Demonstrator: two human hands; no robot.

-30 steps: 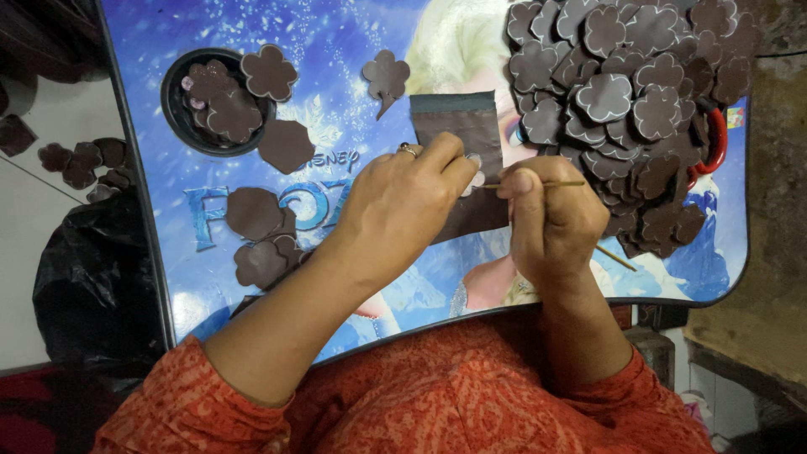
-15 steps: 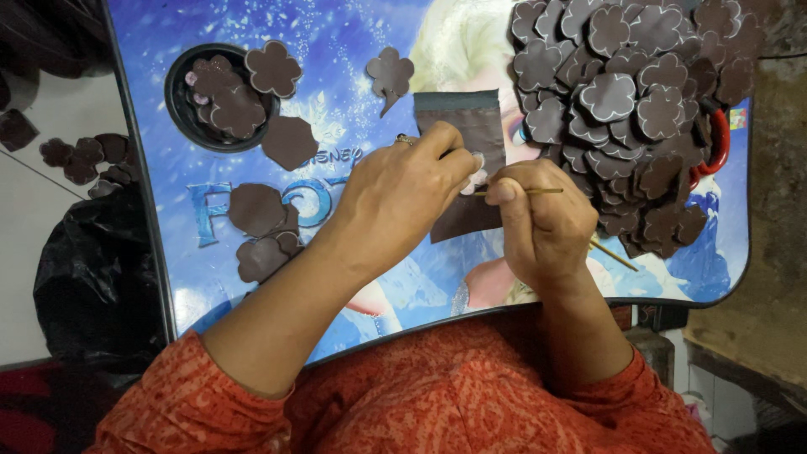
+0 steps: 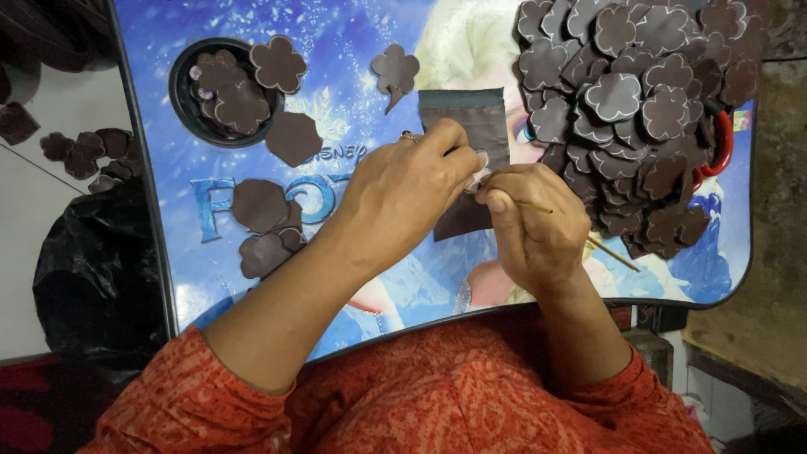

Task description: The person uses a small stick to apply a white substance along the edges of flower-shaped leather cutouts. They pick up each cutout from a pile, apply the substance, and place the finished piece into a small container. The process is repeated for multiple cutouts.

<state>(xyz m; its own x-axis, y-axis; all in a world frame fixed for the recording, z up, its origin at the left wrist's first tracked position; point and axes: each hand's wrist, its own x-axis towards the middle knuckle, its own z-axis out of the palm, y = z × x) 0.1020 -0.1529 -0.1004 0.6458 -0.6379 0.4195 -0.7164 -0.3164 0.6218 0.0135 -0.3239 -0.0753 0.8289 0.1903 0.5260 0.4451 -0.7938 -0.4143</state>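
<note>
- Since a moment ago the two hands sit closer together over the dark strip [image 3: 471, 134]; the left hand [image 3: 403, 193] has slid slightly right, and its fingertips now pinch a small pale piece [image 3: 479, 172] at the strip's right edge.
- The right hand [image 3: 538, 223] is closed around a thin stick [image 3: 609, 252], whose tip points at that pale piece; the stick has tilted a little.
- This reads as fine work on the pale piece, going on in the same spot.
- The strip lies flat on the blue tray [image 3: 252, 277], mid-scene, partly hidden under both hands.
- A dark round bowl [image 3: 181, 84] at the far left holds a few brown flower-shaped cutouts [image 3: 227, 92]; one more lies across its rim.
- A large heap of such cutouts [image 3: 630, 109] covers the far right of the tray, with a red rim [image 3: 725, 151] peeping out, possibly a second container.
- Loose cutouts [image 3: 261, 227] lie near left of the hands.
</note>
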